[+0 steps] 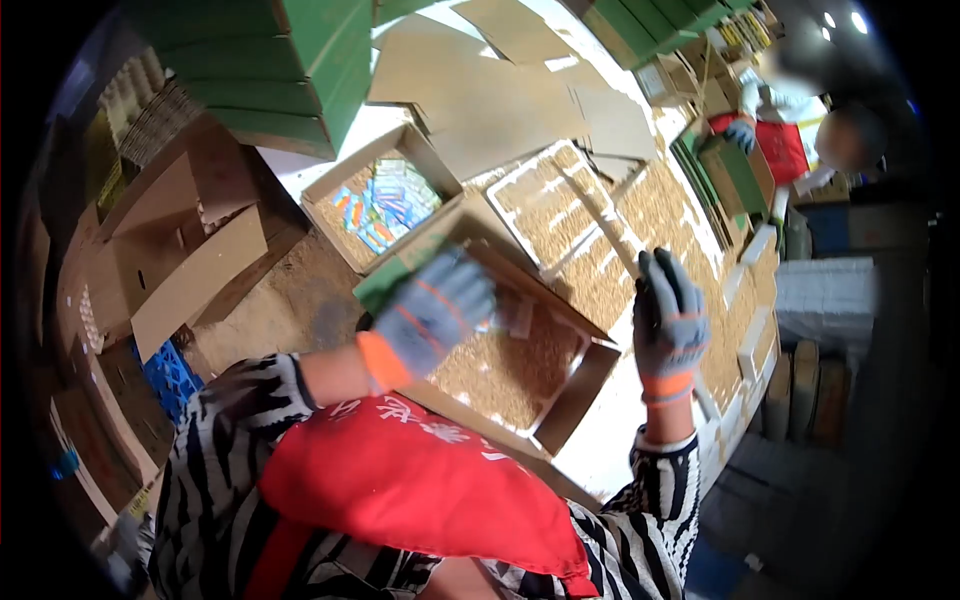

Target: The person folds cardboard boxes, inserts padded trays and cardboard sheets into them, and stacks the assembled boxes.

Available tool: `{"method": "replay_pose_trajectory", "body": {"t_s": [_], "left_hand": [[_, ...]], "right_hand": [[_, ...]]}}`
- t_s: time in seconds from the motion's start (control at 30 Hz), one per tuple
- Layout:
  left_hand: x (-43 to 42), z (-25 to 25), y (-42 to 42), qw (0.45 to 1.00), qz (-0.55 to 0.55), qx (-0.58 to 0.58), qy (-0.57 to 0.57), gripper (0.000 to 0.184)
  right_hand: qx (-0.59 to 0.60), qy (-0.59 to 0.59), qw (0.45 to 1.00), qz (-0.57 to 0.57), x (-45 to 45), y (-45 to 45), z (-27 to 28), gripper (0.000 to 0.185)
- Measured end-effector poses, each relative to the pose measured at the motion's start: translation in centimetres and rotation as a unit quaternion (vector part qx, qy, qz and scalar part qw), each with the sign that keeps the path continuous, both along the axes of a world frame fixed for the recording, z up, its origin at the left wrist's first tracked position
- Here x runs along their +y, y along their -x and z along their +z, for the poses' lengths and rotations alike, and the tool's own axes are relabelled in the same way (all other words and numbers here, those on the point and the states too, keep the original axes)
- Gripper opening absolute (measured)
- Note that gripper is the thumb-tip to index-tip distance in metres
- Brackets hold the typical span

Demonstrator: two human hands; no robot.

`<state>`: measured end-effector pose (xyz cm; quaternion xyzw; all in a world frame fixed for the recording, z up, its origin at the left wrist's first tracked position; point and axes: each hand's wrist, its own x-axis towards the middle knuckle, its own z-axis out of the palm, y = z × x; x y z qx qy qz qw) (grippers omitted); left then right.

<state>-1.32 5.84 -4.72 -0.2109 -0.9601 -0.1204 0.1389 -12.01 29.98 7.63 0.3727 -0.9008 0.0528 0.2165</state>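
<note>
My left hand (437, 308), in a grey glove with an orange cuff, is over the left part of an open cardboard box (575, 400). Motion smears its fingers. Inside that box lies a layer of tan grain-like pieces (520, 375), with a few pale blurred bits near my hand. My right hand (672, 322), gloved alike with dark fingertips, is at the right, its fingers closed at the near end of a long brown strip (600, 215). The strip slants across a white-edged tray (507, 195) of the same tan pieces.
Another open box (318, 195) holds colourful small packets (388, 205). Green boxes (290, 80) are stacked at upper left, with flat cardboard sheets (470, 65) beside them. Open cartons (185, 240) stand at left. A co-worker's gloved hand (740, 133) is by a green box at upper right.
</note>
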Motion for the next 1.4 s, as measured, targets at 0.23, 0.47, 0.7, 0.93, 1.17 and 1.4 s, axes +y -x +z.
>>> {"method": "replay_pose_trajectory", "body": {"t_s": [0.23,0.47,0.7,0.93,1.17,1.4], "left_hand": [[-1.1,-0.7,-2.6,0.750,0.117,-0.112,-0.641,0.040],[-0.1,-3.7,-2.1,0.417,0.142,-0.287,-0.851,0.045],[-0.2,-6.9,-1.5,0.496,0.127,-0.296,-0.807,0.042],[-4.2,-4.0,0.0,0.489,-0.028,-0.474,-0.732,0.052],[-1.1,-10.9,-0.6,0.783,0.172,-0.437,-0.408,0.108],[0.8,-3.8,-2.5,0.767,0.177,-0.407,-0.463,0.102]], "right_hand": [[-0.231,-0.101,0.955,0.153,-0.8,-11.6,-8.9,0.037],[-0.372,-0.053,0.924,0.065,-0.1,-12.5,-9.5,0.049],[-0.307,-0.208,0.928,-0.031,1.2,-11.6,-13.1,0.070],[-0.291,0.225,0.929,-0.047,6.1,-12.8,-8.1,0.052],[-0.546,0.457,0.655,-0.254,6.1,-12.7,-19.2,0.081],[-0.530,0.410,0.682,-0.292,8.2,-13.3,-22.5,0.065]]}}
